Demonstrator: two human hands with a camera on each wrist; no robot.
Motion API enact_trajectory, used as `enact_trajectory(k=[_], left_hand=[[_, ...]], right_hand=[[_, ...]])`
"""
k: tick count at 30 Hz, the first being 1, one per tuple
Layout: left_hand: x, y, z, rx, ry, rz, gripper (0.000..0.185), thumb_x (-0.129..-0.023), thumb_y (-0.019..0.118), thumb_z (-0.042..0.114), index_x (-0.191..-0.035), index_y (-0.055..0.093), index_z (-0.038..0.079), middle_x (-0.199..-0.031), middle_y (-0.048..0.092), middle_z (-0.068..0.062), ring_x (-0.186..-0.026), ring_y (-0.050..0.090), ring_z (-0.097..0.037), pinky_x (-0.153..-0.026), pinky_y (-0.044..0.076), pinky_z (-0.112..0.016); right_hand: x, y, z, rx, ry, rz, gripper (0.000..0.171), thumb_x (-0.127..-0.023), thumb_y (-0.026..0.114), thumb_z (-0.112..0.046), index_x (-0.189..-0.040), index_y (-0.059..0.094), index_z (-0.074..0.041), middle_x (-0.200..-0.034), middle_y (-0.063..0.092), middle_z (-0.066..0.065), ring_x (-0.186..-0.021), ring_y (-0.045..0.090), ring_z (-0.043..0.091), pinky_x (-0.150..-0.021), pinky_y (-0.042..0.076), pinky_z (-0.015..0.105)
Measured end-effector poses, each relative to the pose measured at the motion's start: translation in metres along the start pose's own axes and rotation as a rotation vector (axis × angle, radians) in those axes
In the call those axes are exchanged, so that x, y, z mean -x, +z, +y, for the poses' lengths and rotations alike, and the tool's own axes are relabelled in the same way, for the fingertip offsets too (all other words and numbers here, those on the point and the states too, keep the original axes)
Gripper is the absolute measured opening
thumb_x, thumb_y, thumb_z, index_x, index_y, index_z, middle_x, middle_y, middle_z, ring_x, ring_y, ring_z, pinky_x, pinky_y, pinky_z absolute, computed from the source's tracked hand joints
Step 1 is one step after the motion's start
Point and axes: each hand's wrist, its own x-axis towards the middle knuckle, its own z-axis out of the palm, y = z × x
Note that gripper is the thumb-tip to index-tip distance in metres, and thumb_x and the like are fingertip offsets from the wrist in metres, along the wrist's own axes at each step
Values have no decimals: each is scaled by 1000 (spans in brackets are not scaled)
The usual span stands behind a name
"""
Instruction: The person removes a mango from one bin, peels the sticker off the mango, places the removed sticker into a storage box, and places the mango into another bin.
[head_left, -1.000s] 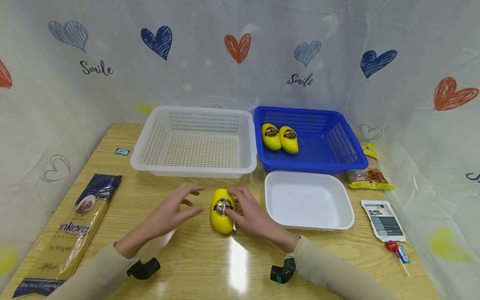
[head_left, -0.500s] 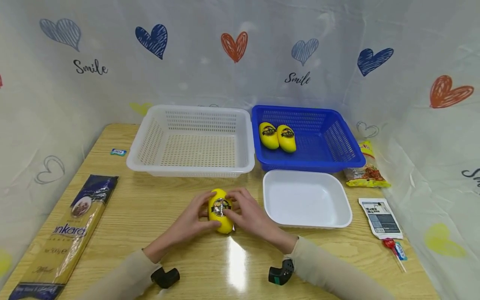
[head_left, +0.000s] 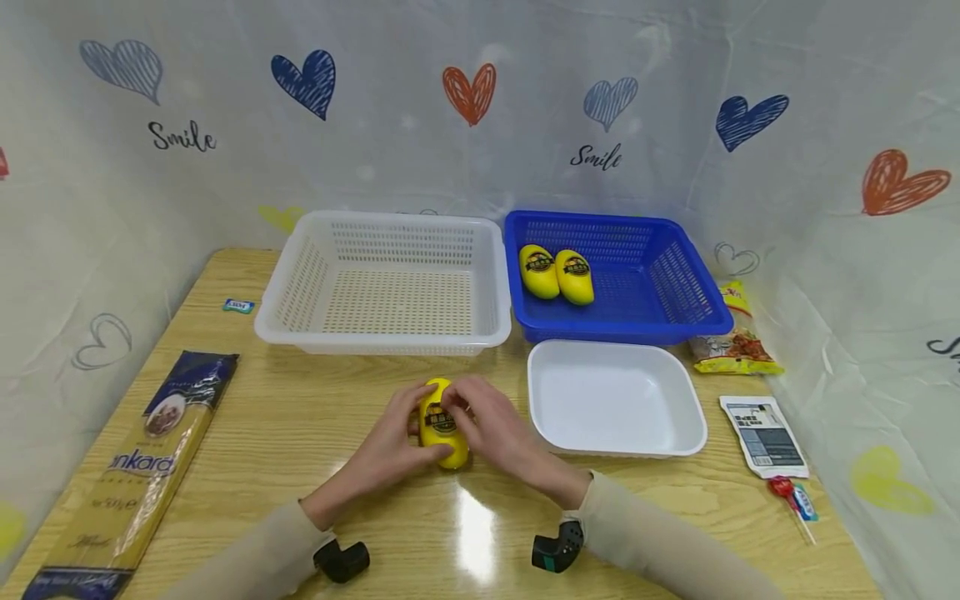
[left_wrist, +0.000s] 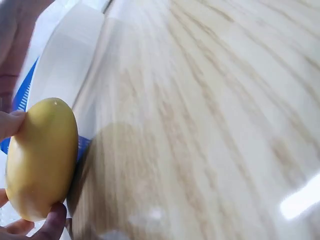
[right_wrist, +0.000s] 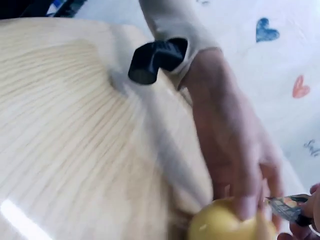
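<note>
A yellow mango (head_left: 450, 454) lies at the middle front of the table in the head view, a dark round sticker (head_left: 440, 419) on its upper side. My left hand (head_left: 393, 442) holds the mango from the left, fingertips on its far end and thumb near its close end. From the right, my right hand (head_left: 491, 425) pinches the sticker's edge between thumb and forefinger. In the right wrist view the sticker (right_wrist: 290, 207) stands out from the mango, with my right fingertips (right_wrist: 312, 215) on it. The left wrist view shows the mango's plain side (left_wrist: 45, 155).
A white basket (head_left: 382, 340) stands behind my hands. Beside it a blue basket (head_left: 630, 329) bears two stickered mangoes (head_left: 557, 275). A white tray (head_left: 615, 400) is at right, near a snack bag (head_left: 738, 346), white pouch (head_left: 765, 437) and lollipop (head_left: 782, 487). Left lies a pasta pack (head_left: 138, 475).
My left hand has come in from the left and taken hold of the mango. My right thumb and forefinger have drawn together, from touching the mango's side to pinching the sticker's edge.
</note>
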Motion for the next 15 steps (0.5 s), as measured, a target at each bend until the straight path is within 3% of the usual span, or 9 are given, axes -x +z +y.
enact_trajectory(k=[3,6,10,15], left_hand=[[-1,0,1,12,-13,0,86,-75,86,22,-145,39,5,-144,36,-20,-124,47,-32,-98,47,-41],[-2,0,1,49,-27,-15,87,-76,85,17,-147,36,4,-144,34,-20,-120,50,-31,-94,51,-35],[-2,0,1,73,-41,-37,89,-76,85,14,-148,34,4,-146,30,-19,-120,51,-31,-92,51,-31],[-2,0,1,89,-38,-60,88,-77,84,14,-148,33,4,-148,28,-19,-120,51,-33,-92,52,-33]], right_hand=[[-2,-19,-9,-62,-36,42,13,-98,57,-2,-93,65,-11,-97,57,1,-88,58,12,-75,53,23],[-4,-47,-10,-150,16,69,16,-97,57,0,-92,69,-9,-99,56,3,-91,59,15,-74,56,25],[0,-82,11,-172,161,47,12,-96,62,-4,-97,72,-9,-105,57,4,-95,60,18,-77,56,28],[15,-110,51,-115,371,-76,13,-95,65,-14,-106,72,-11,-110,64,4,-97,63,20,-84,54,34]])
